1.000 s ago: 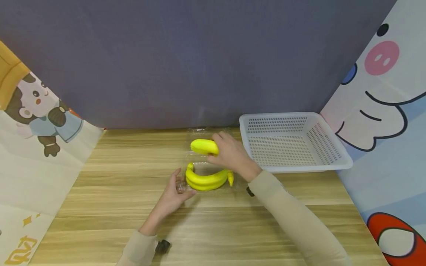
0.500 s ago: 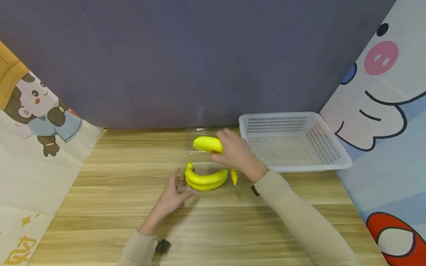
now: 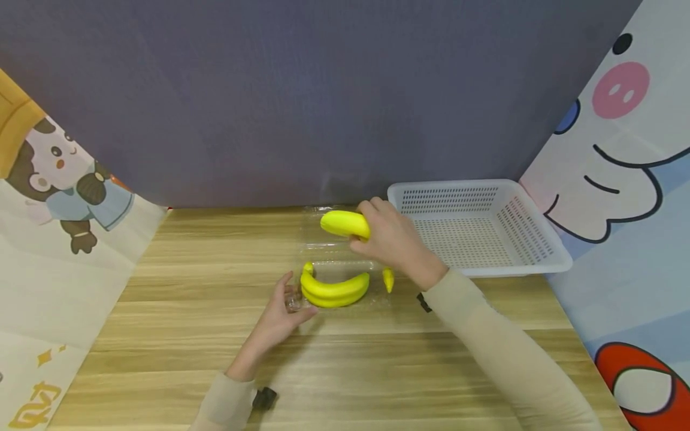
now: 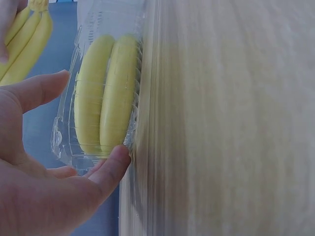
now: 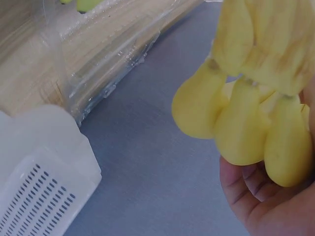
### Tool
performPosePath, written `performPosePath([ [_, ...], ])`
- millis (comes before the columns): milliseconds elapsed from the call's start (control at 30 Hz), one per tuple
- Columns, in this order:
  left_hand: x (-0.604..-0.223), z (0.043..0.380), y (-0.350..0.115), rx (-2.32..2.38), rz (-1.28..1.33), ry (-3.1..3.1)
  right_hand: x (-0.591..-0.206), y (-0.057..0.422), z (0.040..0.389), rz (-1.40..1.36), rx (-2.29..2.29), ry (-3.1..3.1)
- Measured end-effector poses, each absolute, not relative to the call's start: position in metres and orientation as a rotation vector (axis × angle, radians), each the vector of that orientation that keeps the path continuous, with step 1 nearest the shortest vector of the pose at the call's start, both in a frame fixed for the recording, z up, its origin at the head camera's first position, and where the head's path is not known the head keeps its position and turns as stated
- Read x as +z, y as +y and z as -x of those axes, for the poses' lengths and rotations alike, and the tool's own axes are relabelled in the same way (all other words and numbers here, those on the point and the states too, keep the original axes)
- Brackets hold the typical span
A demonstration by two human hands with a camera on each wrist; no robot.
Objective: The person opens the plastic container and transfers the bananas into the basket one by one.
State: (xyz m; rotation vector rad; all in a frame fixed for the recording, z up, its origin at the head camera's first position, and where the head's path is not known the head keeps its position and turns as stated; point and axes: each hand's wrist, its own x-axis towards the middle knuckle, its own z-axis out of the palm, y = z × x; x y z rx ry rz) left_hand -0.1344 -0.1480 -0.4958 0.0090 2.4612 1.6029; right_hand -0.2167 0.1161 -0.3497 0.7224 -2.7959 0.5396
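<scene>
My right hand [image 3: 390, 236] holds a bunch of yellow bananas [image 3: 345, 224] raised above the open lid of a clear plastic clamshell box [image 3: 345, 265]. The right wrist view shows this banana bunch [image 5: 241, 123] with its thick stem end up and my fingers [image 5: 236, 184] behind it; one banana end pokes out below the hand in the head view. Two more bananas [image 3: 334, 293] lie in the box's front half. My left hand [image 3: 280, 311] grips the box's left end, with the thumb [image 4: 117, 160] against its corner in the left wrist view.
A white perforated basket [image 3: 480, 273] stands at the back right, just beside my right hand. Behind the wooden table [image 3: 215, 251] rises a dark grey panel [image 3: 269, 120]. Cartoon-printed panels [image 3: 609, 197] flank the table on both sides.
My right hand has lifted the banana bunch and carried it right and toward the back, nearer the basket. The left hand, the box and the two bananas in it stay put.
</scene>
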Motion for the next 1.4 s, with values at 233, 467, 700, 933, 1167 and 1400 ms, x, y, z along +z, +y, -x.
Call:
performPosePath([
  [233, -0.496, 0.134, -0.148, 1.604, -0.011, 2.463, -0.344, 0.119, 0.216, -0.726, 0.506, -2.813],
  [467, -0.494, 0.133, -0.149, 1.586, -0.01, 2.475, -0.338, 0.124, 0.217, -0.736, 0.492, -2.816],
  [700, -0.494, 0.133, -0.148, 1.592, -0.021, 2.485, -0.334, 0.131, 0.219, -0.777, 0.408, -2.783],
  [933, -0.494, 0.132, -0.148, 1.589, -0.019, 2.491, -0.334, 0.139, 0.221, -0.789, 0.36, -2.779],
  [1167, -0.494, 0.131, -0.147, 1.599, -0.017, 2.475, -0.337, 0.148, 0.225, -0.757, 0.35, -2.792],
  [1400, -0.494, 0.131, -0.148, 1.62, 0.0, 2.461, -0.336, 0.157, 0.231, -0.711, 0.307, -2.845],
])
